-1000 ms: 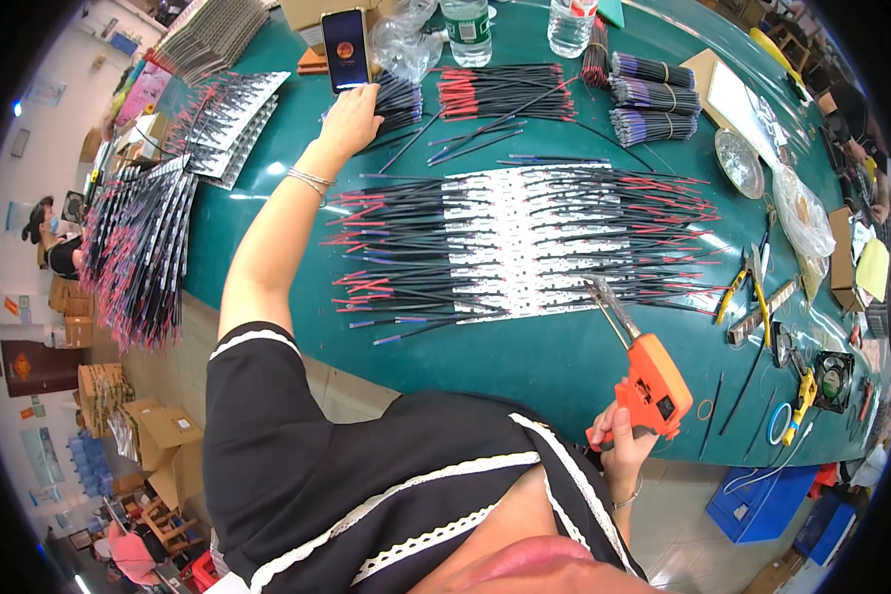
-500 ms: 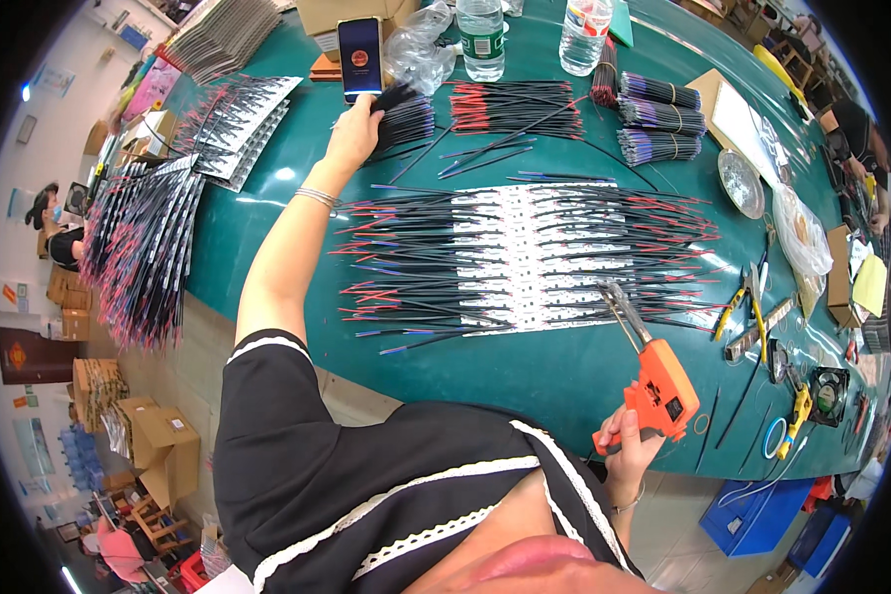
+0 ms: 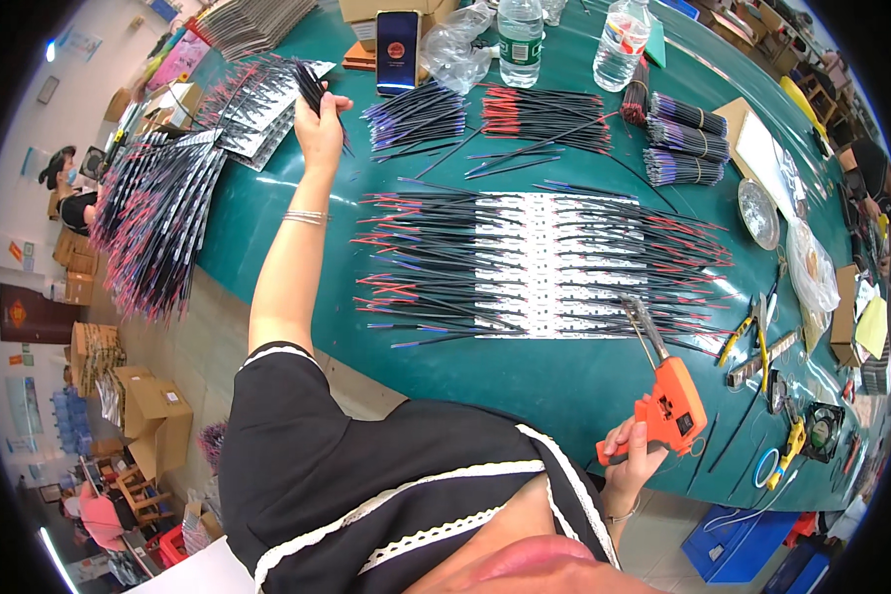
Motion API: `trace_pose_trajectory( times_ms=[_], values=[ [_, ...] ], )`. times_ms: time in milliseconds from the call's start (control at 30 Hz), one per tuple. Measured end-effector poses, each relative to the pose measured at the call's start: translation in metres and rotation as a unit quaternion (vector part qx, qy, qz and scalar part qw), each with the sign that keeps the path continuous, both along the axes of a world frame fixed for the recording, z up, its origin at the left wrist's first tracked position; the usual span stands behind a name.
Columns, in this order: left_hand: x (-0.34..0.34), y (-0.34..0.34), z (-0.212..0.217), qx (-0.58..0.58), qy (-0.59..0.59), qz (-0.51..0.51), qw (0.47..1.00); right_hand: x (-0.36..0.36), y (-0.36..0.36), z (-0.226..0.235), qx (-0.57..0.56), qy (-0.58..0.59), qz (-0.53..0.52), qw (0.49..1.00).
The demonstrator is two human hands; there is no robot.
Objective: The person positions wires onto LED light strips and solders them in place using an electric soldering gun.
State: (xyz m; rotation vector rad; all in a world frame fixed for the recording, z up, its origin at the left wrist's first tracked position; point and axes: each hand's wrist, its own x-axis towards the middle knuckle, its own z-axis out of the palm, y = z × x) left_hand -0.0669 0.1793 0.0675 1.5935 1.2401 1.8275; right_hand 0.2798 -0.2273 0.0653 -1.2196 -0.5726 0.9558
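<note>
My left hand [image 3: 319, 134] is closed around a bundle of dark wires [image 3: 308, 87]. It is raised at the upper left, close to white boards with wires [image 3: 285, 129]. My right hand [image 3: 632, 453] grips an orange soldering gun [image 3: 677, 404] by its handle. The gun's tip points up at the lower right corner of a white circuit board panel [image 3: 542, 267]; whether it touches cannot be told. Rows of black wires with red and blue ends stick out from both sides of that panel. Beyond it lie a pile of blue-ended wires [image 3: 416, 119] and a pile of red-ended wires [image 3: 544, 119].
Wired boards [image 3: 163, 208] hang over the table's left edge. A phone [image 3: 397, 54] stands upright at the back beside plastic bags and two water bottles [image 3: 520, 45]. Banded wire bundles [image 3: 685, 144], a metal dish [image 3: 758, 213], pliers [image 3: 762, 337] and a small fan [image 3: 823, 432] lie right.
My left hand has moved left from the blue-ended wire pile, carrying the bundle toward the white boards. My right hand still holds the soldering gun. The view has shifted slightly.
</note>
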Motion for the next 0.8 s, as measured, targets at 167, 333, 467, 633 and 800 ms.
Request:
trace_pose_trajectory(
  times_ms=[167,333,467,633,800],
  values=[
    [-0.015,-0.013,-0.027,-0.049,0.012,0.016,0.999,0.001,0.002,0.0,0.008,0.009,0.019,1.0],
    [0.002,-0.019,-0.016,-0.092,-0.031,0.021,0.995,-0.002,0.0,0.004,0.018,0.016,0.02,1.0],
    [0.035,-0.038,0.03,-0.095,0.046,-0.073,0.992,-0.004,0.004,0.002,0.024,0.025,0.018,0.999],
    [0.124,-0.148,0.077,-0.116,0.315,-0.306,0.891,-0.011,0.011,0.008,0.003,0.036,0.001,0.999],
    [0.151,-0.206,0.041,-0.261,0.349,-0.404,0.804,-0.016,0.011,0.003,0.062,0.112,0.05,0.991]
  ],
)
